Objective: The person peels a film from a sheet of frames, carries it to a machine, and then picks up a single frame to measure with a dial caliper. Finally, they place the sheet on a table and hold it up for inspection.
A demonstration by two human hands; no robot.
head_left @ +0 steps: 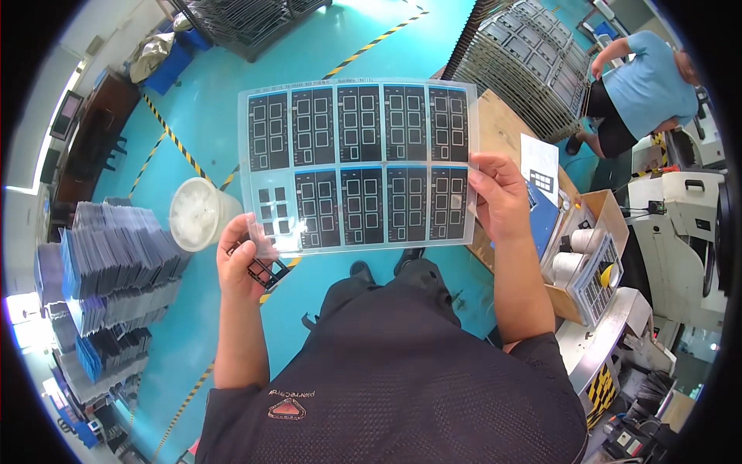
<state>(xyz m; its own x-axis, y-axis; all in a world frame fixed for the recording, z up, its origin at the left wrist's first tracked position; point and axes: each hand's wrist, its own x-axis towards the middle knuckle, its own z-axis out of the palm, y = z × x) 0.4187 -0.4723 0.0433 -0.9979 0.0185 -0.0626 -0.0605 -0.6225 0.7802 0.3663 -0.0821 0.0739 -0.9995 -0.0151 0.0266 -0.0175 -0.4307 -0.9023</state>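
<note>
A clear plastic sheet point(360, 167) is held up before me, with two rows of black panels that have square window outlines. In its lower left section only small dark squares point(273, 209) show, and light glares off the plastic there. My left hand point(238, 259) is closed at the sheet's lower left corner. The same hand also holds a black frame piece point(267, 272) with cut-out windows, which hangs below the corner. My right hand point(501, 195) pinches the sheet's right edge, thumb in front. Its other fingers are partly hidden behind the edge.
On the left stand tall stacks of sheets point(116, 251) and a round white bin point(202, 213). To the right are a wooden table point(502, 127), a box of rolls point(595, 216) and machines point(680, 209). A person point(645, 89) stands by a metal rack point(533, 58) at far right.
</note>
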